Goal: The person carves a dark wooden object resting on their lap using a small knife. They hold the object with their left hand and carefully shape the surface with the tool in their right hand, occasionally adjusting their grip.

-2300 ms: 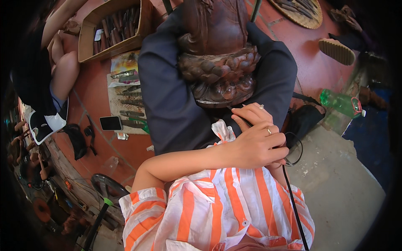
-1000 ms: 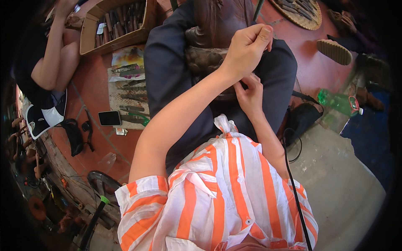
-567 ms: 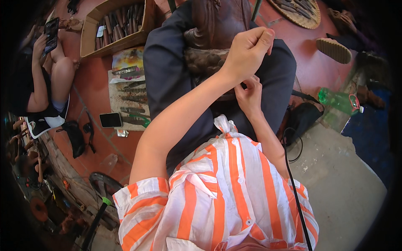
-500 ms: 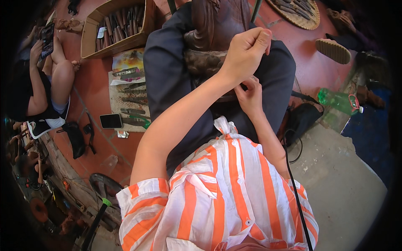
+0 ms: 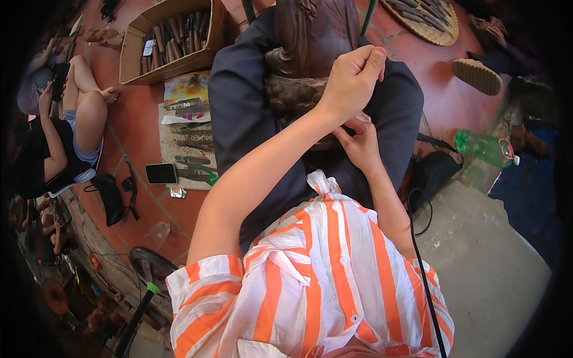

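Observation:
A dark brown carved wooden figure (image 5: 316, 42) with draped folds stands between my knees, on a rounded, carved base (image 5: 289, 92). My left hand (image 5: 353, 77) is closed in a fist over its right side, the forearm crossing in front of the base. Whatever that fist holds, if anything, is hidden. Just below the left wrist, my right hand (image 5: 360, 142) is held close to the base with its fingers curled. The left wrist covers part of those fingertips, and I cannot make out what is between them.
At left, a cardboard box (image 5: 134, 59) holds several wooden-handled tools, near a mat (image 5: 170, 137) with metal blades and a phone (image 5: 161, 173). Another person (image 5: 89, 113) sits beyond. A round woven tray (image 5: 444, 37), a sandal (image 5: 477, 76) and a green bottle (image 5: 483, 148) are at right.
My right hand has shifted slightly, its fingers turned a little. The left fist stays almost in place. The person at left has moved their legs and handheld device. The view has shifted slightly.

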`<state>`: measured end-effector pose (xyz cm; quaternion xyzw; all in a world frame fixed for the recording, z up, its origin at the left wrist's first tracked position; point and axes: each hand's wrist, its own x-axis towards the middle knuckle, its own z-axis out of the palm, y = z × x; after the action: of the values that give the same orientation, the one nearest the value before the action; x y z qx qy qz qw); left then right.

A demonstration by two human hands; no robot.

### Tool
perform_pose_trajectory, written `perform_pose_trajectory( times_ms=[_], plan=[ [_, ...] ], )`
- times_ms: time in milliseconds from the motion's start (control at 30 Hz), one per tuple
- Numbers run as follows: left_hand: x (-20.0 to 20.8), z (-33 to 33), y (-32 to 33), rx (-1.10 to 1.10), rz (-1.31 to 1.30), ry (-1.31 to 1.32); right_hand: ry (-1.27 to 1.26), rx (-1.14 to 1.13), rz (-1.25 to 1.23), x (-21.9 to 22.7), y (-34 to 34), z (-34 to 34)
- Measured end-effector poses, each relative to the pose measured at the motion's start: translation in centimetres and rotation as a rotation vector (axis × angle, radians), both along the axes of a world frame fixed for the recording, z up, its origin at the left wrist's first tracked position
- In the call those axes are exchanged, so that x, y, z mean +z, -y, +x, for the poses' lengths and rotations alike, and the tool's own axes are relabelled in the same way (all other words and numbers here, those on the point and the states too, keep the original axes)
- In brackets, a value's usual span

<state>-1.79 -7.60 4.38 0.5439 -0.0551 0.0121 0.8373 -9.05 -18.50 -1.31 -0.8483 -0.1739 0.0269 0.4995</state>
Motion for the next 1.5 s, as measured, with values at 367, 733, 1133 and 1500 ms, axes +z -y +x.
perform_pose_trajectory(
  times_ms=[367, 733, 1133, 1500],
  plan=[
    [-0.1, 0.3, 0.3, 0.148, 0.118, 0.127, 0.001, -0.063, -0.024, -0.2, -0.3, 0.1],
    [-0.2, 0.3, -0.4, 0.042, 0.06, 0.004, -0.012, -0.11, -0.031, -0.2, -0.5, -0.2],
    [-0.1, 0.1, -0.5, 0.054, -0.069, -0.037, 0.007, -0.09, -0.028, -0.2, -0.1, -0.2],
    [0.0, -0.4, -0.8, 0.025, -0.108, -0.075, 0.042, -0.029, -0.043, 0.1, 0.0, -0.3]
  ],
)
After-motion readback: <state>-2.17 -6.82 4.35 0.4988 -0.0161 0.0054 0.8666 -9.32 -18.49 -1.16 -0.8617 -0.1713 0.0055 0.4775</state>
